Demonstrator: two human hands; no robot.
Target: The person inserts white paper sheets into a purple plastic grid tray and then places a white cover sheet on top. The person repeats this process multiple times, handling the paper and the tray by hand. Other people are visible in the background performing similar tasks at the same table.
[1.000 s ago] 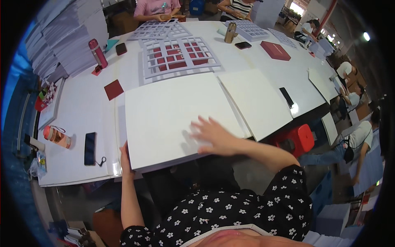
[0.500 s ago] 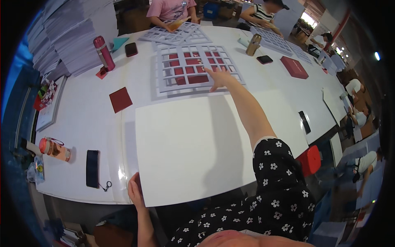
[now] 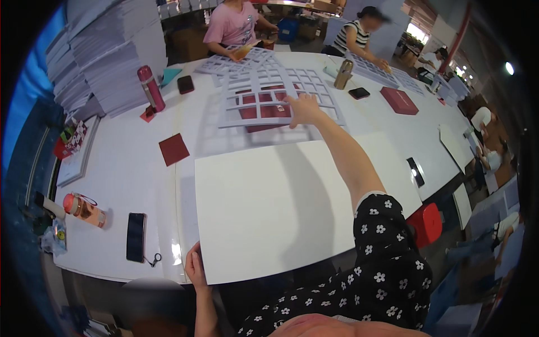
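A large white board (image 3: 269,219) lies in front of me, its near edge reaching past the table. My left hand (image 3: 196,268) is closed at the board's left near corner, with part of the fingers hidden by the board. Beyond it, my right hand (image 3: 305,109) reaches across and grips a pale grey lattice frame (image 3: 255,121) with square openings. The frame's near side is raised off the table and throws a grid shadow. A dark red box (image 3: 266,128) shows under and through the lattice. Whether one or two frames overlap there, I cannot tell.
At left are a phone (image 3: 136,237), a drink bottle (image 3: 84,210), a dark red square (image 3: 174,149) and a pink flask (image 3: 151,89) near tall paper stacks (image 3: 106,62). A gold flask (image 3: 343,74) and red box (image 3: 399,100) stand right. Two co-workers handle lattices opposite.
My right hand has closed on the lattice frame and lifted its near side; the grid shadow beneath has spread. The left hand stays at the board's corner. The whole view has shifted slightly.
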